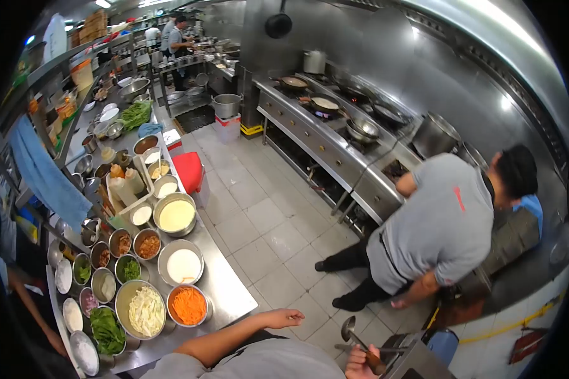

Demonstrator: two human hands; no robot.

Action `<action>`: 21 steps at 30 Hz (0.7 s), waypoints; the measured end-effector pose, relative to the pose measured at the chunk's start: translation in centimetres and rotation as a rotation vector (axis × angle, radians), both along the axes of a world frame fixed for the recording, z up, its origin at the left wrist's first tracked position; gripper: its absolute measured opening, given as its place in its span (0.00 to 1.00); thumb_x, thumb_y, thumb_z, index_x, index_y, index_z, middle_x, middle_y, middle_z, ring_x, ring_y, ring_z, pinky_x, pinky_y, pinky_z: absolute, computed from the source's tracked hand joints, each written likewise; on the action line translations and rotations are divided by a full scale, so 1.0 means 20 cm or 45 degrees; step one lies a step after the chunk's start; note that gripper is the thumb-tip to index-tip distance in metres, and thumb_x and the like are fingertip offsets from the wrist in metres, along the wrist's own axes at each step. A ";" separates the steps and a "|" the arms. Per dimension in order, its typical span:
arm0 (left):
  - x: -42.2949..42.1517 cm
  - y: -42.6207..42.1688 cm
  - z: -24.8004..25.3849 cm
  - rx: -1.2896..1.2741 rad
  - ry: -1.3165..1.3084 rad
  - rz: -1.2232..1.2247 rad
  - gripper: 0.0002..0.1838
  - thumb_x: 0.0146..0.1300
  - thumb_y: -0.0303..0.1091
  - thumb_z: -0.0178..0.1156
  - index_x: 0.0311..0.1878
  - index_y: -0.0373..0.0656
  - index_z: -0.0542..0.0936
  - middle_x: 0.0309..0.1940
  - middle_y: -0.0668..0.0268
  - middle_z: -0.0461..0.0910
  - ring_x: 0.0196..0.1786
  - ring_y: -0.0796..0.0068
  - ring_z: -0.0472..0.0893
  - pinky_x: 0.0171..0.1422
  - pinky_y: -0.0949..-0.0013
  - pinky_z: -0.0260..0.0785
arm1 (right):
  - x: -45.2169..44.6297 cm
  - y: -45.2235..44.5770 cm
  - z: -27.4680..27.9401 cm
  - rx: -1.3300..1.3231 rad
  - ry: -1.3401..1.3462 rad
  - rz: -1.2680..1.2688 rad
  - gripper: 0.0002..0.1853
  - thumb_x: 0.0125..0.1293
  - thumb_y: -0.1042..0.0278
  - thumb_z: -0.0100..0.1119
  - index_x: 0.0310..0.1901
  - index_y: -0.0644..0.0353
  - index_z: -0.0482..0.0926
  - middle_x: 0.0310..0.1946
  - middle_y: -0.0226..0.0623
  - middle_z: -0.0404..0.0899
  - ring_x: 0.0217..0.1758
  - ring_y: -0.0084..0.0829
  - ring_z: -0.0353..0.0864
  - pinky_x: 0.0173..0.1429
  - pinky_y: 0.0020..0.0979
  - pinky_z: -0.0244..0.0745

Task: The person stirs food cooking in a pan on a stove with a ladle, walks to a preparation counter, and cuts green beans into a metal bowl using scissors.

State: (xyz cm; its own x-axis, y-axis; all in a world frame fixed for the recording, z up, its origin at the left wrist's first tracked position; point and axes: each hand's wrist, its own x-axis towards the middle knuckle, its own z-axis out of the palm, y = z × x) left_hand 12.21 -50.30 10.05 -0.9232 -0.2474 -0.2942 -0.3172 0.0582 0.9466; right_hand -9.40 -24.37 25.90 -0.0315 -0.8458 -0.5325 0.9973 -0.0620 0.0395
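My left hand [286,318] is held out over the tiled floor, just right of the prep counter's corner, its fingers loosely curled with nothing visible in them. At the bottom right, my right hand [362,362] is closed around the handle of a ladle [349,328], whose bowl points up and away. A metal edge of equipment [417,360] lies beside that hand. Nearest my left hand on the counter are a bowl of shredded carrot [189,306], a bowl of sliced pale vegetable [146,311] and a bowl of white liquid [183,265].
A co-worker [430,221] in a grey shirt bends at the right, close to the stove line [322,145] with its pans and pots. A red-lidded bin [188,172] stands by the prep counter [224,297]. Other people work at the back.
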 end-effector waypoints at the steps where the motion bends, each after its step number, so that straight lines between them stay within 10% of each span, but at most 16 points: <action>1: 0.01 -0.05 0.03 -0.049 0.048 0.115 0.27 0.72 0.51 0.54 0.65 0.42 0.72 0.57 0.59 0.78 0.59 0.66 0.76 0.65 0.64 0.67 | -0.01 -0.09 -0.10 -0.022 0.009 0.054 0.18 0.72 0.53 0.52 0.47 0.63 0.75 0.31 0.29 0.73 0.30 0.25 0.71 0.32 0.28 0.67; 6: 0.14 -0.24 0.06 -0.168 0.057 0.502 0.22 0.71 0.46 0.56 0.61 0.43 0.75 0.52 0.60 0.81 0.51 0.65 0.80 0.57 0.64 0.72 | -0.02 -0.60 -0.17 0.171 0.137 0.424 0.18 0.63 0.49 0.61 0.38 0.58 0.74 0.23 0.21 0.65 0.23 0.21 0.62 0.28 0.24 0.61; 15: 0.39 -0.40 -0.15 -0.250 -0.106 0.987 0.22 0.68 0.46 0.58 0.60 0.45 0.77 0.50 0.59 0.82 0.47 0.62 0.82 0.53 0.63 0.74 | -0.21 -1.72 -0.11 -0.136 0.770 0.995 0.12 0.66 0.58 0.59 0.43 0.57 0.75 0.27 0.30 0.74 0.29 0.30 0.75 0.33 0.30 0.72; 21: 0.32 -0.53 -0.14 -0.143 -0.274 1.120 0.27 0.67 0.52 0.58 0.61 0.42 0.75 0.50 0.57 0.82 0.52 0.58 0.81 0.58 0.59 0.72 | -0.74 -2.44 -1.04 0.327 1.545 1.495 0.07 0.64 0.70 0.60 0.37 0.61 0.72 0.21 0.37 0.74 0.18 0.35 0.74 0.21 0.36 0.75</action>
State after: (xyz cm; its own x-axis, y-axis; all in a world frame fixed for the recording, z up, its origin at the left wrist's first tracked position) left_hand 18.61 -60.87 7.22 -0.3160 -0.8737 -0.3699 -0.4599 -0.1999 0.8652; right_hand -24.24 -73.24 5.11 0.0394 -0.6112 -0.7905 -0.0434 0.7893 -0.6124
